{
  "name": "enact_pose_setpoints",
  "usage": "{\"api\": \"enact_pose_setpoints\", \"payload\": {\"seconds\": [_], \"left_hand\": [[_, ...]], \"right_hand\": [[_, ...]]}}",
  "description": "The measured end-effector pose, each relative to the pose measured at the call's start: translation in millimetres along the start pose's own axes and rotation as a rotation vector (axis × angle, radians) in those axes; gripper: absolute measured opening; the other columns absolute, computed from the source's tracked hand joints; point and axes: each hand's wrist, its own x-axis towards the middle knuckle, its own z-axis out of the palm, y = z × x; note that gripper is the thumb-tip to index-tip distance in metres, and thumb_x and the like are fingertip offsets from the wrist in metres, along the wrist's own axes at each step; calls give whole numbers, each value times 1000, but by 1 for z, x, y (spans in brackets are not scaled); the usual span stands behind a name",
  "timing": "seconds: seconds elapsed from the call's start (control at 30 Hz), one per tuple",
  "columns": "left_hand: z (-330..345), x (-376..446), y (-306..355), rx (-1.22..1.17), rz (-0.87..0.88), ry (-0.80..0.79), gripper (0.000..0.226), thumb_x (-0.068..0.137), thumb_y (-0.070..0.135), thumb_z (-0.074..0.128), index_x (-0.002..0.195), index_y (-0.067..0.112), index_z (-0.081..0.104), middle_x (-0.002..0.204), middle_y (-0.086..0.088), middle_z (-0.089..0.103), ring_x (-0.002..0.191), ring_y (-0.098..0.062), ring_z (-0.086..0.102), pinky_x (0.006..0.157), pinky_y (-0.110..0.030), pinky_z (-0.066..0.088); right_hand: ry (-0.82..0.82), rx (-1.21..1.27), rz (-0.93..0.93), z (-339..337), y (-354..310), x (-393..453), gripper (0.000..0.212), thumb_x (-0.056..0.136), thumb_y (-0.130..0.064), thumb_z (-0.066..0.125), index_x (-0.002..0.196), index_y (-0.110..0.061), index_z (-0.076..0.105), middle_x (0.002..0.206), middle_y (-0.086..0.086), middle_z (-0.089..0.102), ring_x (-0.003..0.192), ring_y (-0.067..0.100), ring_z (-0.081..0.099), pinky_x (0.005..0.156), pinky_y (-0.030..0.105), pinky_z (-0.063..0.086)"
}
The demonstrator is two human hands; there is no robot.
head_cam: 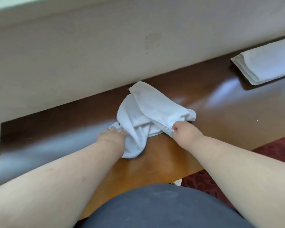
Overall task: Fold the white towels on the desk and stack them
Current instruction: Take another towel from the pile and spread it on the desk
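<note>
Crumpled towel (pixel 143 116) on desk (pixel 220 112): left hand (pixel 111 136) & right hand (pixel 183 131) fingers pinched on its edges. Step, prob.: spreading pre-fold. Next: pull flat, fold, add to folded stack (pixel 267 61).

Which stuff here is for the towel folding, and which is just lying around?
For the job: crumpled towel, held by left hand and right hand; folded towels; desk.
Just there: wall, red carpet.
</note>
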Motion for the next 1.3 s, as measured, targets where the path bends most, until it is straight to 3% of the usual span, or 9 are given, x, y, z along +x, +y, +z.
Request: {"api": "enact_pose_setpoints", "payload": {"seconds": [0.13,0.37,0.5,0.63,0.73,0.83,0.93,1.13,1.3], "left_hand": [[-25,1,15,-286,161,385,40,92,33,47,131,27,51,125,-3,49,112,-24,47,86,-35,45],[-92,24,71,-1567,-125,-183,64,89,64,55,122,10,56,96,-6,67,90,-30,67,75,-38,54],[-118,57,80,-1940,-167,-50,46,95,41,60,133,15,53,129,-8,63,90,-23,64,75,-35,54],[-159,65,114,-2031,-177,83,9,84,34,61,91,28,60,79,6,68,41,-6,60,45,-17,49],[-198,66,162,-1851,-15,216,5,85,32,53,86,29,57,62,7,64,42,-9,60,52,-22,52],[-220,81,212,-1463,146,361,31,92,40,50,114,22,59,95,-6,71,85,-27,70,85,-41,57],[-230,106,257,-1108,239,473,33,96,41,50,109,12,58,107,-11,68,101,-32,65,89,-33,49],[-223,146,327,-692,349,364,37,103,30,45,137,21,56,133,-6,60,120,-29,57,92,-25,40],[-218,167,348,-74,402,299,66,96,58,45,155,42,19,167,2,0,153,-26,0,121,-49,15]], "right_hand": [[69,215,2,7,-18,-22,7,96,-23,54,99,-27,60,86,-7,62,84,17,60,70,25,42],[41,586,29,-9,-27,-66,13,88,-20,54,87,-32,61,70,-13,64,64,5,63,53,16,43],[-55,834,47,-33,-11,-85,18,69,-26,49,76,-30,65,58,-15,62,54,5,62,50,16,45],[40,1190,98,-62,36,-77,20,64,-17,45,72,-23,63,62,7,60,52,22,53,47,27,44],[228,1338,216,-84,90,-60,19,67,-18,46,78,-17,61,61,8,52,43,17,44,45,28,41],[406,1260,334,-97,154,-41,17,82,-19,48,88,-22,64,63,2,56,44,13,50,50,29,46],[499,1046,375,-101,213,-26,9,95,-26,53,97,-32,59,79,-2,64,50,3,58,52,25,50],[347,675,349,-95,290,10,13,103,-24,48,95,-33,53,87,1,61,69,16,57,57,25,44],[175,390,250,-87,310,29,41,106,-12,39,136,-29,60,111,-2,45,78,17,54,74,24,38]]}}
